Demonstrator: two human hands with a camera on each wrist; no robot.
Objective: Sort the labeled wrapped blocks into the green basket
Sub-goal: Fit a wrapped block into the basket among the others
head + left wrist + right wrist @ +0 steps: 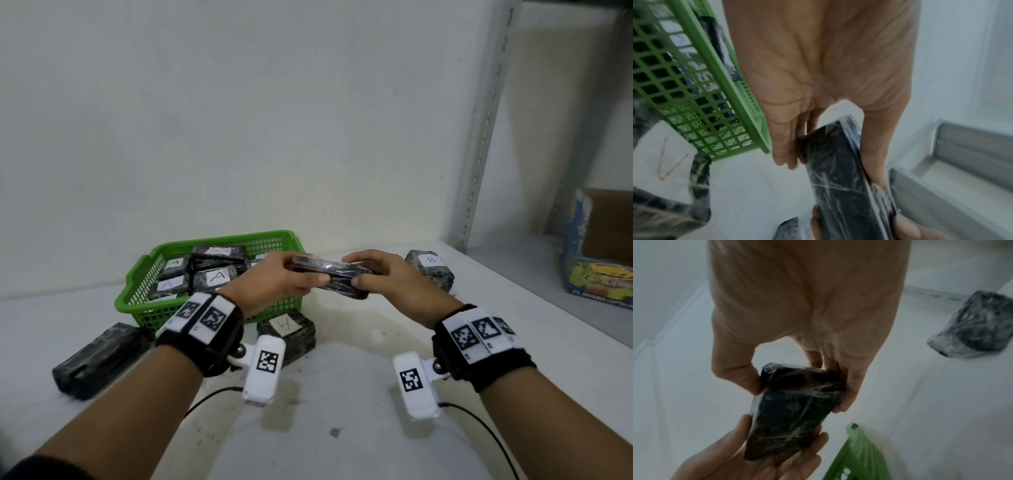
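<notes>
Both hands hold one black block wrapped in clear film [334, 279] in the air, just right of the green basket [137, 294]. My left hand [294, 274] grips its left end between thumb and fingers, and my right hand [363, 274] grips its right end. No label shows on the held block [846, 175] [793, 408]. The basket holds several wrapped blocks, some labelled A [217, 275]. Another block labelled A [287, 329] lies in front of the basket. A block labelled B [431, 270] lies behind my right hand.
A wrapped block with no visible label [99, 359] lies at the front left of the white table [342, 394]. A metal shelf post [479, 137] rises at the right, with a colourful box [599, 250] on the shelf beyond. A wall stands close behind the basket.
</notes>
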